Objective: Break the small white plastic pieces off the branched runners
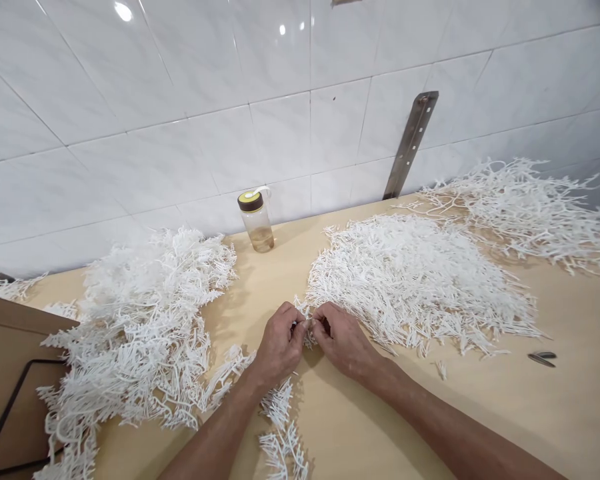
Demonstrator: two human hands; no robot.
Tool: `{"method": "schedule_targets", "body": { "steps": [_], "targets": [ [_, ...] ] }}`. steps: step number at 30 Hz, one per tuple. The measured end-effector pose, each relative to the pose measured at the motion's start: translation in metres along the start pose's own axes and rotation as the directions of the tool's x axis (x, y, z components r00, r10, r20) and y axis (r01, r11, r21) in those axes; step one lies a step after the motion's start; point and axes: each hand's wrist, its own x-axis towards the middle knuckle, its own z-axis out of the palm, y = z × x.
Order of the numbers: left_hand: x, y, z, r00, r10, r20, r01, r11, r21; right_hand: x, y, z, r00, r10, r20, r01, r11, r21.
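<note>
My left hand (281,339) and my right hand (339,337) meet over the middle of the table, fingertips nearly touching. Both are closed in a pinch on a small white branched piece (308,325), partly hidden by the fingers. A large heap of white branched pieces (140,327) lies to the left. Just beyond my right hand spreads a wide pile of small white sprigs (415,280). More white sprigs (280,443) lie in a strip below my left wrist.
A clear bottle (261,233) with a dark and yellow lid stands near the tiled wall. Longer white branches (535,213) lie at the back right. Small dark objects (542,359) rest on the table (575,313). A cardboard box (20,373) is at the left edge.
</note>
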Motion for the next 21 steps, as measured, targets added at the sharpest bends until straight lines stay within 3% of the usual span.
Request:
{"method": "schedule_targets", "body": {
  "steps": [4, 10, 16, 21],
  "targets": [
    [0.001, -0.002, -0.001, 1.0, -0.008, -0.006, 0.008, 0.999, -0.052, 0.004, 0.006, -0.004, 0.986, 0.154, -0.062, -0.15, 0.986, 0.071],
    [0.003, -0.006, -0.003, 0.988, -0.15, -0.035, 0.139, 0.966, -0.218, 0.001, 0.006, -0.008, 0.972, 0.223, -0.077, -0.187, 0.926, 0.328],
    [0.003, -0.01, -0.003, 0.986, -0.162, -0.034, 0.148, 0.954, -0.262, -0.002, -0.006, -0.015, 0.997, 0.023, -0.077, 0.009, 0.918, 0.396],
    [0.004, -0.009, -0.005, 0.984, -0.178, -0.031, 0.164, 0.953, -0.256, -0.001, -0.004, -0.013, 0.999, -0.032, -0.025, 0.039, 0.941, 0.337]
  ]
}}
